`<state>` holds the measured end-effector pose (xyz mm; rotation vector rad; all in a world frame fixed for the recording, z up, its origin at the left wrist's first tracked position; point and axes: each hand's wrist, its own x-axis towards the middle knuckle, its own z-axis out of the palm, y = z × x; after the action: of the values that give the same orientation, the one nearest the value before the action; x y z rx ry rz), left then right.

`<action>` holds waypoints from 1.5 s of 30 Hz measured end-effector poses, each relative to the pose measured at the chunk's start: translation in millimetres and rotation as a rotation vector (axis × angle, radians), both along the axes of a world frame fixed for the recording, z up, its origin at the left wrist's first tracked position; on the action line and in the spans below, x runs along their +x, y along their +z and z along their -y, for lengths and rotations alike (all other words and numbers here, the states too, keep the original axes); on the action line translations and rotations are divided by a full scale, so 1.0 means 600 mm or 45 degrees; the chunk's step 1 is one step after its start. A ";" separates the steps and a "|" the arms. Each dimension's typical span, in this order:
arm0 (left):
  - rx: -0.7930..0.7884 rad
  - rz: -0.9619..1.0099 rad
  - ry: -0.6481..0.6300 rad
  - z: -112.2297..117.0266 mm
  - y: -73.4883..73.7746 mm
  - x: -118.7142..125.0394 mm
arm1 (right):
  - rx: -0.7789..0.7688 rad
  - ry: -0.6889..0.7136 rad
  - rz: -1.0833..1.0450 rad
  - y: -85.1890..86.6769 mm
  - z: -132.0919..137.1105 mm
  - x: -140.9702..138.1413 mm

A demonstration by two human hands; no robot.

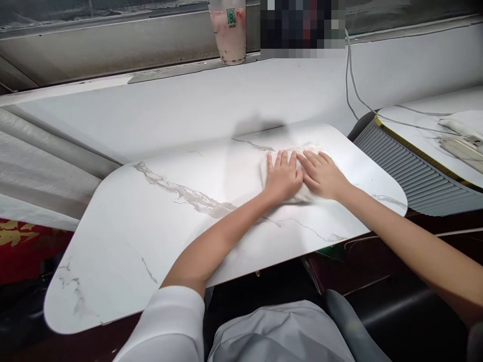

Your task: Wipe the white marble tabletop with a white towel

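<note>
A white cloth (302,196) lies crumpled on the right half of the white marble-patterned table (132,241). My left hand (284,178) presses flat on it, fingers stretched forward and slightly apart. Right beside it, my right hand (322,173) also rests palm down on the cloth, with its fingers extended toward the far left. The two thumbs are close together over the cloth's middle. Both palms hide much of the cloth, whose edges show around the fingertips and below the hands.
On the ledge behind the table stands a plastic cup (229,37) of pink drink. White cables (349,75) hang at the right, near a ribbed grey panel (415,171) and a second white tabletop (422,120). White curtain-like fabric (37,166) borders the left side.
</note>
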<state>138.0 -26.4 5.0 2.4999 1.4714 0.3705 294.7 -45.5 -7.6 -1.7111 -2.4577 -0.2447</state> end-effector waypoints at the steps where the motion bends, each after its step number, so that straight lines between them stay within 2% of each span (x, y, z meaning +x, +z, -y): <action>1: -0.010 -0.001 0.011 -0.022 0.001 0.004 | -0.002 0.000 0.002 0.000 -0.025 0.004; 6: -0.016 0.009 0.071 -0.116 0.002 0.025 | -0.014 0.022 0.000 0.000 -0.129 0.022; 11: 0.016 0.005 0.130 -0.173 0.001 0.045 | 0.032 0.070 -0.062 -0.004 -0.200 0.044; 17: 0.067 -0.008 0.224 -0.199 -0.003 0.068 | 0.054 0.157 -0.154 -0.003 -0.242 0.061; 23: 0.123 -0.036 0.250 -0.200 -0.008 0.076 | 0.042 0.144 -0.152 0.003 -0.239 0.061; 28: 0.124 -0.047 0.209 -0.178 -0.007 0.075 | 0.066 0.092 -0.114 -0.001 -0.210 0.062; 32: 0.094 -0.045 0.158 -0.136 -0.005 0.080 | 0.070 0.048 -0.077 -0.004 -0.159 0.070; 39: 0.090 -0.037 0.035 -0.007 -0.002 0.097 | 0.114 -0.023 0.006 -0.006 -0.008 0.092; 45: 0.203 0.005 -0.069 0.116 -0.012 0.112 | 0.128 -0.009 0.042 -0.004 0.134 0.119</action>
<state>205.3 -95.9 -2.3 2.6541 1.4218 0.5013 366.0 -125.7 -9.9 -1.6885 -2.4182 -0.3935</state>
